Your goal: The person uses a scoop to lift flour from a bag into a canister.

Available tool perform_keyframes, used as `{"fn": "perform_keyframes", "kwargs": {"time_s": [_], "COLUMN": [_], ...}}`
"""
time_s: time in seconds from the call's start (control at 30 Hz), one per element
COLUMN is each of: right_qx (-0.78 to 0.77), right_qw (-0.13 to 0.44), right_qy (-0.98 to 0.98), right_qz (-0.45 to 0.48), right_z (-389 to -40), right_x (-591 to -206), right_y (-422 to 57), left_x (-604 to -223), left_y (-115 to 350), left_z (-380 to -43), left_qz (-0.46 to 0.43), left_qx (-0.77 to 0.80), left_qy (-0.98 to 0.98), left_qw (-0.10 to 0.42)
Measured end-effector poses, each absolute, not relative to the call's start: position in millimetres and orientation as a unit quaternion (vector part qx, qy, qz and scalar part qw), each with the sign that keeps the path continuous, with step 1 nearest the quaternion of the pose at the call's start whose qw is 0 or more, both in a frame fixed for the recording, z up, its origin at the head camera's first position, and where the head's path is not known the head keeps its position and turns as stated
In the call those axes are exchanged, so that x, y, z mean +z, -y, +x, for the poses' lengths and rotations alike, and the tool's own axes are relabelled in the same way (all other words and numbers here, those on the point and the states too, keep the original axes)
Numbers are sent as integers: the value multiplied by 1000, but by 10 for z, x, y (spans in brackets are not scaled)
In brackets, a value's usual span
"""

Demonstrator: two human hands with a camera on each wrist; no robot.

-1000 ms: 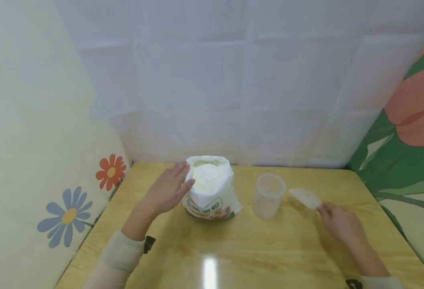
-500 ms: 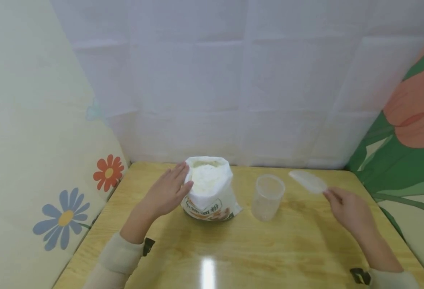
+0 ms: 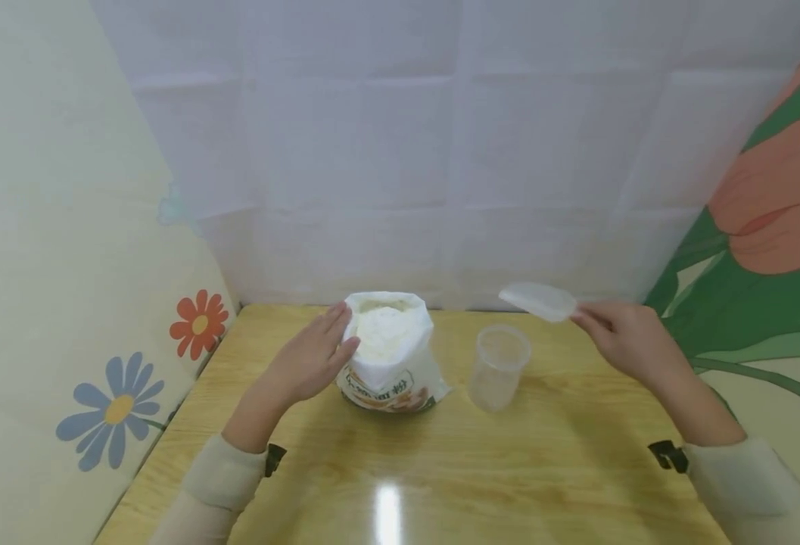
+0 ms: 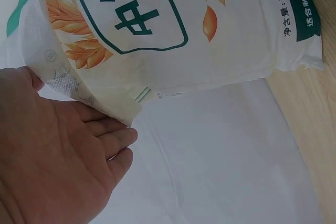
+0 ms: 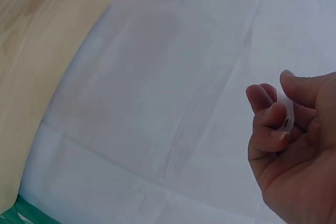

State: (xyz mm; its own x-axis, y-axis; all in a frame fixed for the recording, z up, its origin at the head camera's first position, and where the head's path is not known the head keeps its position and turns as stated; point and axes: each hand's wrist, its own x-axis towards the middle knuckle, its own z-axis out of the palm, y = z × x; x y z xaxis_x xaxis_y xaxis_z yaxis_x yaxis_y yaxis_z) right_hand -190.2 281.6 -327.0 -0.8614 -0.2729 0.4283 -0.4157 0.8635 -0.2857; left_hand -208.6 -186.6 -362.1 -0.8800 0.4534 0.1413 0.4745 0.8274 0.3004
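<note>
A white flour bag (image 3: 391, 378) with an opened top stands on the table, and pale flour (image 3: 382, 333) shows inside. My left hand (image 3: 307, 356) rests against the bag's left upper side, its fingers extended and thumb apart. In the left wrist view, the bag's top edge overlaps my fingers (image 4: 118, 140). My right hand (image 3: 627, 337) pinches a translucent scoop (image 3: 539, 300) by its handle, up in the air. The scoop's bowl points left, behind and above a clear plastic cup (image 3: 498, 371). The right wrist view shows only the handle (image 5: 285, 109) between thumb and curled fingers.
The wooden table (image 3: 508, 484) carries the bag and the cup, which stands right of the bag. A white cloth (image 3: 359, 151) hangs behind the table's back edge. Flower-painted walls (image 3: 774, 303) close off both sides.
My right hand has lifted the scoop from low on the right, up and then leftward to behind the cup. The left hand stays at the bag.
</note>
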Motion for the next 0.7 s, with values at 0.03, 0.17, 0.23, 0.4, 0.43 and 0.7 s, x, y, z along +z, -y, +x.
{"fn": "perform_keyframes", "kwargs": {"time_s": [0.03,0.17,0.23,0.4,0.43,0.7], "right_qx": [191,211,216,209,205,188], "right_qw": [191,169,160,162,168,182], "right_qy": [945,944,943,937,935,919], "right_qz": [185,187,193,228,237,296], "right_z": [-1908,-1907,-1917,-1943,-1944,-1952], "right_x": [-3243,-3135,-3094,-3038,-3031,-2965], "right_y": [-2793,-2691,-2643,-2546,-2529,-2359], "left_x": [-3613,-3590,-3584,-3600,-3605,-3614], "left_y": [1866,1866,1870,1887,1888,1874], "left_z": [-2086,-2074,-2059,-2032,-2030,-2054], "left_qz": [-244,-246,-244,-241,-240,-243], "left_qx": [-166,-164,-166,-172,-172,-168], "left_qy": [955,955,955,955,955,955], "left_qw": [32,31,31,33,32,32]}}
